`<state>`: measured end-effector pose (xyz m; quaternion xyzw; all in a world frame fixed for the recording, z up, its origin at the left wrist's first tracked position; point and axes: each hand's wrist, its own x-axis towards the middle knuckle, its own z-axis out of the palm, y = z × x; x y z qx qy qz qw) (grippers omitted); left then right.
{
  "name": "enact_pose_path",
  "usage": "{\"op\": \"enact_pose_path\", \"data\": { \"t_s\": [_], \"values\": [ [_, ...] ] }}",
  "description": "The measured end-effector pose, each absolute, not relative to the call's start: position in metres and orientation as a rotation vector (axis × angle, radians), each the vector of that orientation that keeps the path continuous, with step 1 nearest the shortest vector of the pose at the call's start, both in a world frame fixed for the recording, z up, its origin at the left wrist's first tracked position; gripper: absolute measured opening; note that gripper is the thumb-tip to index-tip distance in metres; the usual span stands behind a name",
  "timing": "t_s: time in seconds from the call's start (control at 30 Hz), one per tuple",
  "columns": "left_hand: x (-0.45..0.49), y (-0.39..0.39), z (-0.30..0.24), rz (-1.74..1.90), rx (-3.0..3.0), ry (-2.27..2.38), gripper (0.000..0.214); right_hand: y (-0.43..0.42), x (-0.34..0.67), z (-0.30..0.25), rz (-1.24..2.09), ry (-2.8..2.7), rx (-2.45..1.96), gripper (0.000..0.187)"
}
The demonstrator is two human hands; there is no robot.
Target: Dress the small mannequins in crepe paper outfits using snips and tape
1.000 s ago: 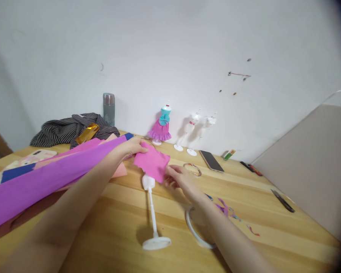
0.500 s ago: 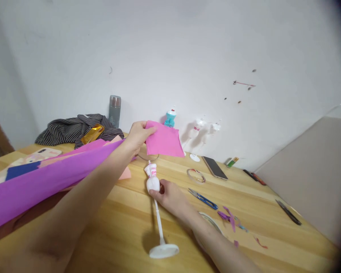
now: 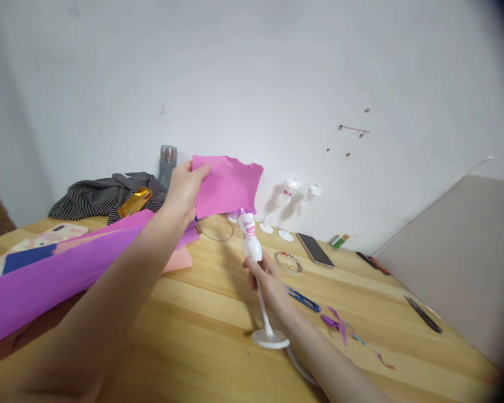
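Between the thumb and fingers of my left hand [image 3: 185, 187] is a piece of pink crepe paper [image 3: 229, 187], held up by its left side. Its upper edge is uneven. My right hand [image 3: 265, 277] grips a small white mannequin stand [image 3: 252, 249] just below its torso. Pink marks cross the mannequin's chest, and its round base [image 3: 270, 338] is tilted. The mannequin's top reaches the lower edge of the pink paper, which hides things behind it. Blue thread snips [image 3: 303, 298] lie partly behind my right wrist.
Rolled purple paper [image 3: 79, 263] lies at left, near a striped cloth [image 3: 105, 196] and a grey flask [image 3: 168, 165]. White mannequins [image 3: 284, 198] stand along the wall. A dark phone [image 3: 315, 249], a bracelet [image 3: 288, 262], purple scraps [image 3: 336, 324] and a black-handled blade [image 3: 423, 314] lie at right.
My right hand has lifted the mannequin stand off the table, up and to the right. My left hand has moved left, and the pink paper now faces me more fully, showing its uneven upper edge.
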<state>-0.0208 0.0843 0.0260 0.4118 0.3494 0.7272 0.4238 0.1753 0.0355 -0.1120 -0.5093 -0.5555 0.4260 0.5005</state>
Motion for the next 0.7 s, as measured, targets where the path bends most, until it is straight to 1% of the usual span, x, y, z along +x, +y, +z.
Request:
{"op": "enact_pose_path", "data": {
  "t_s": [0.13,0.23,0.27,0.33,0.43,0.53,0.6,0.7],
  "values": [
    [-0.028,0.086,0.03,1.882,0.963,0.948,0.004,0.034,0.176,-0.111,0.993,-1.258,-1.153,0.039],
    [-0.03,0.093,0.027,1.908,0.942,1.019,0.008,0.033,0.176,-0.106,0.978,-1.211,-1.086,0.036],
    [-0.029,0.095,0.024,1.895,0.936,1.034,0.01,0.033,0.177,-0.104,0.959,-1.204,-1.054,0.037],
    [-0.025,0.1,0.017,1.834,0.92,1.046,0.012,0.033,0.177,-0.099,0.913,-1.215,-1.01,0.042],
    [-0.014,0.102,0.009,1.704,0.891,1.034,0.013,0.033,0.178,-0.096,0.868,-1.23,-1.009,0.036],
    [-0.005,0.096,0.01,1.608,0.887,1.015,0.01,0.037,0.177,-0.098,0.909,-1.164,-1.008,0.035],
    [-0.001,0.085,0.017,1.557,0.9,0.951,0.007,0.039,0.177,-0.1,0.948,-1.127,-1.003,0.033],
    [0.002,0.066,0.03,1.398,0.915,0.701,0.013,0.041,0.176,-0.103,0.987,-1.111,-0.999,0.029]
  ]
}}
